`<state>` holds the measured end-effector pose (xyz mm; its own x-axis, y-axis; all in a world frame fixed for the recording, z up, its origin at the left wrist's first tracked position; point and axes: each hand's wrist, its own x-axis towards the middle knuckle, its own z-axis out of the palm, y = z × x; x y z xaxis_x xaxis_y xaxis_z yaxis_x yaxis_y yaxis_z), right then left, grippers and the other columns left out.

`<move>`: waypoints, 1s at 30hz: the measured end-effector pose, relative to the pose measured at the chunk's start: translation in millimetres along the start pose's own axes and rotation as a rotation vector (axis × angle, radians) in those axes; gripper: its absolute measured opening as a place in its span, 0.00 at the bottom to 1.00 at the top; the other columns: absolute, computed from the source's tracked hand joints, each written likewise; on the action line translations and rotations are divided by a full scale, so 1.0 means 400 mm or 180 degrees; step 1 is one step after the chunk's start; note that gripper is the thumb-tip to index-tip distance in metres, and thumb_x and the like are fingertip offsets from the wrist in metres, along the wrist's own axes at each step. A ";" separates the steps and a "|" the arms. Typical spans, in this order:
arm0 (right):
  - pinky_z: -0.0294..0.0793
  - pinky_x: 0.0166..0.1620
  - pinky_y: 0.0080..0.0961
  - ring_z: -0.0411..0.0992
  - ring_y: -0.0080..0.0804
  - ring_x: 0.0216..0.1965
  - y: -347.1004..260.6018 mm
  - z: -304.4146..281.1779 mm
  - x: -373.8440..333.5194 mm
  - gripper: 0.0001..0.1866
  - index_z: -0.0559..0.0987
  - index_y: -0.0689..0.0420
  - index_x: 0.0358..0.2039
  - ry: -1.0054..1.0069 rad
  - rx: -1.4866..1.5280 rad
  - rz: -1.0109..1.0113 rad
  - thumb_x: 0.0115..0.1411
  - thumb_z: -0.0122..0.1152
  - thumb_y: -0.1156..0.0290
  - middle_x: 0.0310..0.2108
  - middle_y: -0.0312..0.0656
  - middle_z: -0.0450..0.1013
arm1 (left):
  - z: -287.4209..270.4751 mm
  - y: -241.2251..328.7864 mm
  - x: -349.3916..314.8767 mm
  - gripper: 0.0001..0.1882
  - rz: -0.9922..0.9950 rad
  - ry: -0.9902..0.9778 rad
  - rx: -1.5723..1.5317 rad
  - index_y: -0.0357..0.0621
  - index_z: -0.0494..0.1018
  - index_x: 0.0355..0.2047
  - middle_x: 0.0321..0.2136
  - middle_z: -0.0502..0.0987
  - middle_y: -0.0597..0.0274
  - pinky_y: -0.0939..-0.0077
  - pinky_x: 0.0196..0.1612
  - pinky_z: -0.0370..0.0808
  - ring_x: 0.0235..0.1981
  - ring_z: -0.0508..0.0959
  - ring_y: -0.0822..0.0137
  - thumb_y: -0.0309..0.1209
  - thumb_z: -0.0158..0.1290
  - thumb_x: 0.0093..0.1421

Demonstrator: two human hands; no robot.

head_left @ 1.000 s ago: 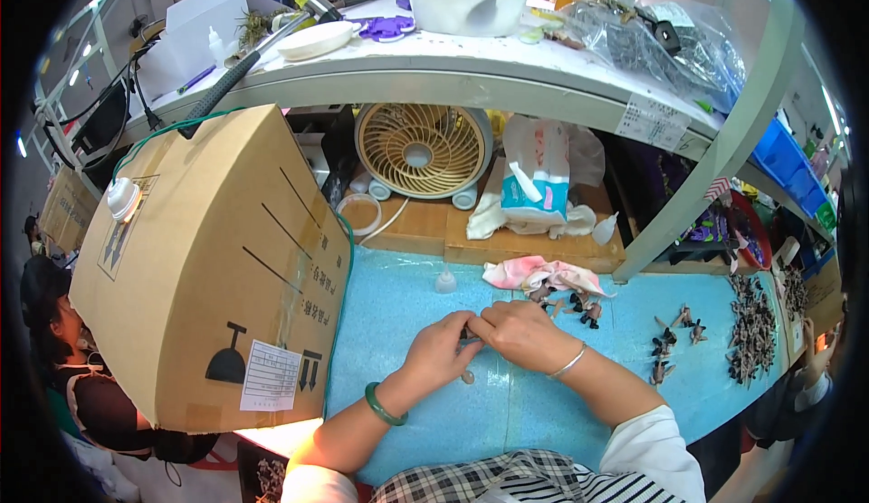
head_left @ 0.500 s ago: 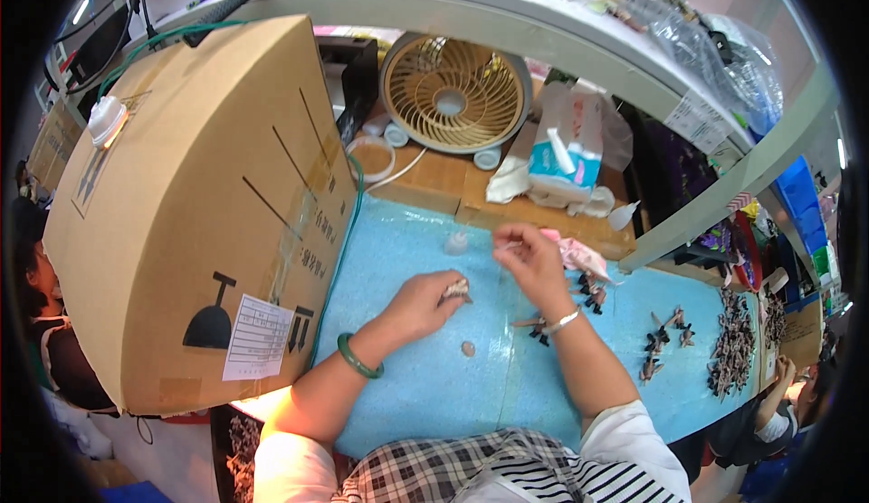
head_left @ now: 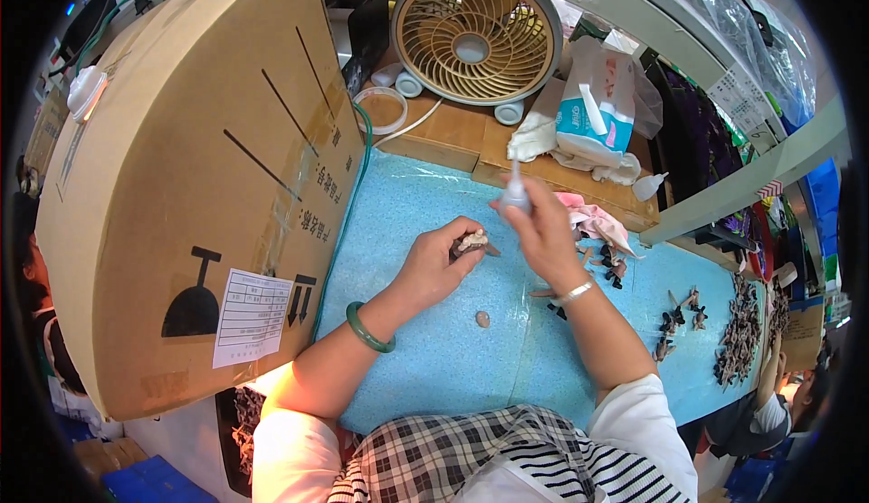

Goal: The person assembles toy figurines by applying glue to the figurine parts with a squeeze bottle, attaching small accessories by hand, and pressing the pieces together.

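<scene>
Obs, head view: we see the left hand (head_left: 441, 263) w/ fingers curled shut around a small dark clip-like piece (head_left: 472, 243) topped by a pale bit, held just above the blue mat (head_left: 425, 358), approx. mid-mat, nearer its back edge. Right hand (head_left: 541, 227) sits just beside it, to the right, fingers closed round a small white squeeze bottle (head_left: 515, 191) w/ nozzle pointing up; bottle and piece near but apart. Green bangle (head_left: 367, 329) on left wrist, thin bracelet (head_left: 574, 293) on right wrist. One small tan oval bit (head_left: 482, 319) lies alone on the mat, toward the front of the hands. Pink cloth (head_left: 593, 220) at mat's back edge, right of the hands; more dark small pieces (head_left: 677, 317) scattered toward the right edge, w/ a denser heap (head_left: 740, 333) at the far right. Large cardboard box (head_left: 195, 168) stands along the mat's left edge. Round desk fan (head_left: 475, 39) and tissue pack (head_left: 593, 105) on the wooden board behind the mat.
</scene>
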<state>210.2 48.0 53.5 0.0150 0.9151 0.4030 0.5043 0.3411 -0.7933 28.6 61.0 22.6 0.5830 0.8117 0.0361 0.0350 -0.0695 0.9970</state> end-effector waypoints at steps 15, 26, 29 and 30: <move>0.70 0.34 0.25 0.71 0.33 0.32 -0.025 -0.139 -0.162 0.19 0.76 0.60 0.36 0.0536 0.0224 -0.0517 0.44 0.72 0.69 0.34 0.44 0.72 | 0.056 -0.063 0.007 0.18 -0.0220 0.0378 -0.0893 0.39 0.65 0.50 0.42 0.74 0.58 0.79 0.45 0.75 0.42 0.75 0.72 0.16 0.48 0.59; 0.68 0.26 0.22 0.71 0.32 0.26 -0.015 -0.100 -0.171 0.22 0.75 0.57 0.36 0.0426 -0.0556 -0.1262 0.38 0.73 0.79 0.30 0.42 0.71 | 0.049 -0.064 0.000 0.17 -0.0063 0.0613 -0.0833 0.41 0.63 0.44 0.42 0.74 0.55 0.76 0.47 0.75 0.46 0.75 0.67 0.13 0.50 0.55; 0.66 0.24 0.21 0.70 0.30 0.24 -0.006 -0.093 -0.174 0.21 0.76 0.57 0.35 0.0436 -0.0637 -0.1357 0.38 0.73 0.79 0.30 0.41 0.71 | 0.047 -0.066 0.001 0.17 -0.0098 0.0625 -0.0833 0.41 0.62 0.42 0.42 0.74 0.55 0.76 0.48 0.74 0.46 0.75 0.66 0.12 0.50 0.54; 0.66 0.24 0.21 0.70 0.30 0.24 -0.005 -0.093 -0.173 0.21 0.76 0.57 0.35 0.0427 -0.0640 -0.1349 0.38 0.73 0.79 0.30 0.41 0.71 | 0.047 -0.064 0.001 0.17 -0.0117 0.0610 -0.0817 0.41 0.62 0.41 0.43 0.74 0.55 0.75 0.49 0.74 0.46 0.75 0.66 0.12 0.50 0.54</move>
<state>240.2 -24.1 44.0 -0.1232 0.6644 0.7372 0.6466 0.6172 -0.4482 43.4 52.2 -4.4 0.4207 0.9071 -0.0121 -0.1670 0.0906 0.9818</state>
